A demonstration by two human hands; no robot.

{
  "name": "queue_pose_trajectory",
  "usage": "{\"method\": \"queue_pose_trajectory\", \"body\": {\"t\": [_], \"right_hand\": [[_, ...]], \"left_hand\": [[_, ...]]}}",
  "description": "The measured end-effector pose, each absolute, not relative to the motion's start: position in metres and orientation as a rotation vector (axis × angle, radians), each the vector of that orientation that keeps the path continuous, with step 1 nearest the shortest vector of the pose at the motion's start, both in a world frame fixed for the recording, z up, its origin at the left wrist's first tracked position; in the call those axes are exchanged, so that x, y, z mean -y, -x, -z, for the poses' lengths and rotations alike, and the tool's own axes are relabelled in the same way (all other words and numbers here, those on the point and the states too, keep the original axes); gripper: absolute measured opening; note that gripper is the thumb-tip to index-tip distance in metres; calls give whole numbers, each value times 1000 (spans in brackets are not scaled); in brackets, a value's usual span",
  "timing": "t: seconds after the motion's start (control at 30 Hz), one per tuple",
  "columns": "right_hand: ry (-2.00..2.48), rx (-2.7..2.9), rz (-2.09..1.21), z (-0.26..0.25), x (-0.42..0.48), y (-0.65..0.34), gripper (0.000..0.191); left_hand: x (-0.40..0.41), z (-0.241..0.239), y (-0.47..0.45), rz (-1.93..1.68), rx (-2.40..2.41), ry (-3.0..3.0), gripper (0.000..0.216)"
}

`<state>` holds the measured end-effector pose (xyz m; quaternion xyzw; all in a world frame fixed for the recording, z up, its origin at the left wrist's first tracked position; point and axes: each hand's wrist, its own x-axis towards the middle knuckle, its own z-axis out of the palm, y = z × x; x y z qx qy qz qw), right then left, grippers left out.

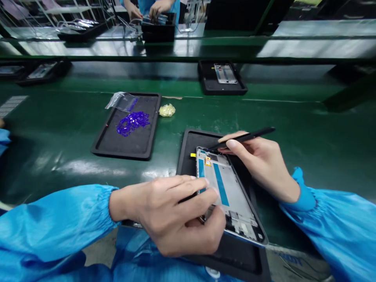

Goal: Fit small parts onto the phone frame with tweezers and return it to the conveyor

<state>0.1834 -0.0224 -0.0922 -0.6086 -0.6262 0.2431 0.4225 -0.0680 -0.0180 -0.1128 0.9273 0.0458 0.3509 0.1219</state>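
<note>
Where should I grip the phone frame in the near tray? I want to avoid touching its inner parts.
Grip the phone frame by its long side edges, coming from the near left as the left hand does: its flat face is exposed, and the right hand works tweezers at its far end.

1 head-worn camera looks forward and down, close over the green counter point(58, 137), with another counter point(308, 47) farther ahead.
</note>
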Motion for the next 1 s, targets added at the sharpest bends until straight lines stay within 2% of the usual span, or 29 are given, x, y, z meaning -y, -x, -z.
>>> {"method": "queue_pose_trajectory", "body": {"t": [0.13, 0.4, 0.6, 0.83, 1.0], "right_hand": [[1480, 1739, -435, 93, 23, -183, 24], [1463, 1812, -404, 91, 23, -180, 19], [1492, 1829, -388, 92, 24, -181, 21], [1470, 1758, -482, 90, 28, -181, 20], [1497, 1691, -576, 85, 27, -184, 26]], "left_hand": [[35, 123, 60, -1190, -298, -2699, 18], [58, 129, 53, -1297, -530, -2626, 21], [53, 123, 58, -1158, -481, -2670, 24], [13, 103, 74, -1156, -86, -2669, 26], [30, 110, 70, -1122, -364, -2649, 23]]}}
